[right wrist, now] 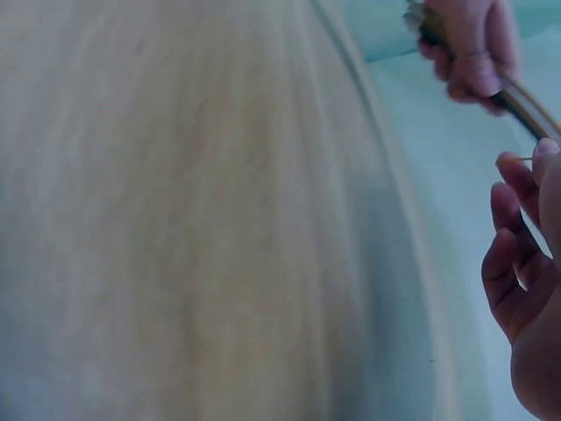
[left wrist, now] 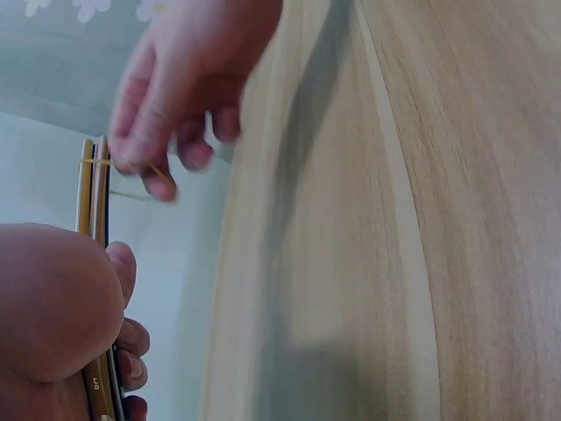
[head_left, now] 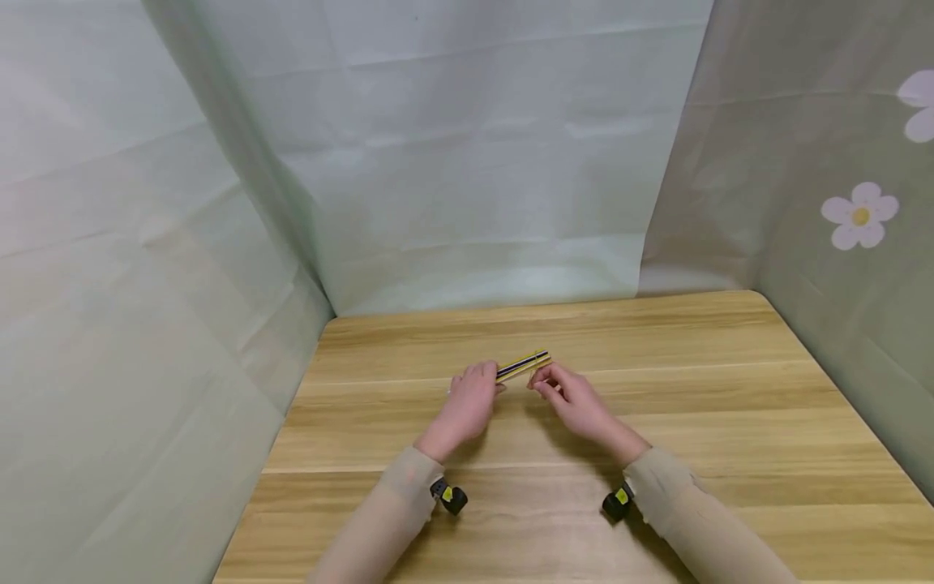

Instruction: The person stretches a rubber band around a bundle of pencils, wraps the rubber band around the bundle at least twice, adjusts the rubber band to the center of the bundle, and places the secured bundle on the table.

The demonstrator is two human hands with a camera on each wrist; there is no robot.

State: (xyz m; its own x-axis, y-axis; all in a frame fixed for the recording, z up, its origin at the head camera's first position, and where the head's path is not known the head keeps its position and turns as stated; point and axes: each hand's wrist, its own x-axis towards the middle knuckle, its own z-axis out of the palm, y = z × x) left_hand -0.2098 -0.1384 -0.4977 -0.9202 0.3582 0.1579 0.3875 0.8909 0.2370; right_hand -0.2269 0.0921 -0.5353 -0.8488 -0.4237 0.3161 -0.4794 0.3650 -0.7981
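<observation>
Beige-sleeved left hand [head_left: 473,399] grips a bundle of slim yellow-and-dark striped wooden pencils [head_left: 520,367] over the pale wood-grain tabletop [head_left: 700,495], one end sticking out rightward. We see a thin yellow elastic band [left wrist: 95,162] around that end, part of it pinched by the right hand [head_left: 576,403]. We'd flag: pulling outward could snap the band off; a loosened left grip could let pencils slide apart.

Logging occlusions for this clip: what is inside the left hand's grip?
A bundle of pencils, one end sticking out past the left hand. The curled fingers cover part of its middle, which cannot be seen.
</observation>
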